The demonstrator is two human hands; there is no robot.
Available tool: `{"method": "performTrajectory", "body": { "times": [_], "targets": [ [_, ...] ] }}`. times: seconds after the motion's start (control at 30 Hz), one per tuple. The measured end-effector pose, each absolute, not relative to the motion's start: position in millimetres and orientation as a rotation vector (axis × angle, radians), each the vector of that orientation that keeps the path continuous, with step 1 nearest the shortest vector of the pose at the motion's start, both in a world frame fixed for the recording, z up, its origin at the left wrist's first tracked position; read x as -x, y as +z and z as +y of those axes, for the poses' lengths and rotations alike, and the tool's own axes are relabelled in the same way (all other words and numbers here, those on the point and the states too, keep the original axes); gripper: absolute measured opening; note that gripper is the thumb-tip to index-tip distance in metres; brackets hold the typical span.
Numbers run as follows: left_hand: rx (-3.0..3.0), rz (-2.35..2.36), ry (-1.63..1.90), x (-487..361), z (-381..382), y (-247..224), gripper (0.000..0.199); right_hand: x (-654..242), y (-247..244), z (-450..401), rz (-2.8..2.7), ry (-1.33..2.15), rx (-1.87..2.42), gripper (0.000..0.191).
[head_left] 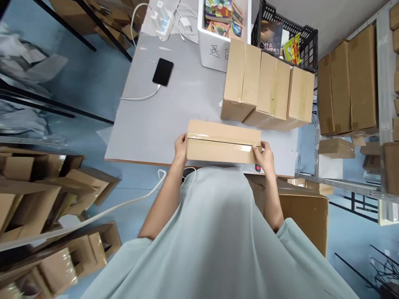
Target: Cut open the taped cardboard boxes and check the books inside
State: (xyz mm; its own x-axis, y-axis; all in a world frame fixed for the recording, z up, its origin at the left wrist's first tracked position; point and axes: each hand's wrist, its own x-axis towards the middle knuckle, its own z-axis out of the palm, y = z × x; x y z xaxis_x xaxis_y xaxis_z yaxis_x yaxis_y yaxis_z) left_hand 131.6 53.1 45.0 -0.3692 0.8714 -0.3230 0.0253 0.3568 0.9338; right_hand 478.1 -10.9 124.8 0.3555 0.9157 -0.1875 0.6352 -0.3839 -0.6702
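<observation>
A long, narrow cardboard box (pixel 222 141) lies at the front of the grey table (pixel 146 124), with a seam running along its top and shiny clear tape near both ends. My left hand (pixel 181 147) grips its left end, the fingers partly hidden behind the edge. At the right end my right hand (pixel 264 157) holds the box, thumb on the top face and fingers round the far side. Just beside that hand, a small red and black object (pixel 257 167) lies at the table edge.
Several taped cardboard boxes (pixel 271 87) stand at the back right. Behind them are a white bin (pixel 213 50) of books and a black crate (pixel 307 45). A phone (pixel 163 72) on a cable lies left. Open cartons (pixel 56 191) crowd the floor; a shelf (pixel 349 180) stands right.
</observation>
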Motion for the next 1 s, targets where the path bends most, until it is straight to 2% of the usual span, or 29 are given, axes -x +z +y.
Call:
{"method": "performTrajectory", "body": {
  "times": [0.2, 0.27, 0.4, 0.47, 0.53, 0.6, 0.7, 0.73, 1.0],
  "targets": [
    [-1.224, 1.714, 1.3, -114.8, 12.7, 84.7, 0.034, -482.5, 122.0, -12.2, -1.365, 0.727, 1.948, 0.055],
    [-1.317, 1.678, 1.258, -119.0, 0.2, 89.8, 0.049, -485.5, 122.0, -9.5, -1.361, 0.727, 1.9, 0.052],
    [-1.443, 1.659, 1.195, -125.9, -11.7, 86.7, 0.096, -490.1, 129.5, -0.5, -1.501, 0.586, 1.877, 0.043],
    [-1.544, 1.626, 1.153, -123.0, -14.8, 86.1, 0.109, -492.4, 135.6, 6.0, -1.632, 0.501, 1.846, 0.036],
    [-1.673, 1.611, 1.111, -116.0, -19.6, 90.5, 0.113, -494.5, 140.3, 14.5, -1.705, 0.422, 1.82, 0.036],
    [-1.843, 1.602, 1.042, -107.4, -26.7, 100.2, 0.097, -496.0, 141.8, 25.2, -1.722, 0.35, 1.806, 0.041],
    [-2.126, 1.518, 0.983, -96.5, -38.8, 119.5, 0.032, -497.3, 138.5, 45.9, -1.735, 0.315, 1.785, 0.048],
    [-2.202, 1.475, 1.005, -94.0, -42.3, 125.5, 0.019, -497.6, 136.8, 53.8, -1.728, 0.329, 1.784, 0.049],
    [-2.396, 1.484, 1.223, -78.0, -46.3, 141.0, 0.025, -495.6, 137.3, 114.5, -1.601, 0.442, 1.727, 0.05]
  ]
}}
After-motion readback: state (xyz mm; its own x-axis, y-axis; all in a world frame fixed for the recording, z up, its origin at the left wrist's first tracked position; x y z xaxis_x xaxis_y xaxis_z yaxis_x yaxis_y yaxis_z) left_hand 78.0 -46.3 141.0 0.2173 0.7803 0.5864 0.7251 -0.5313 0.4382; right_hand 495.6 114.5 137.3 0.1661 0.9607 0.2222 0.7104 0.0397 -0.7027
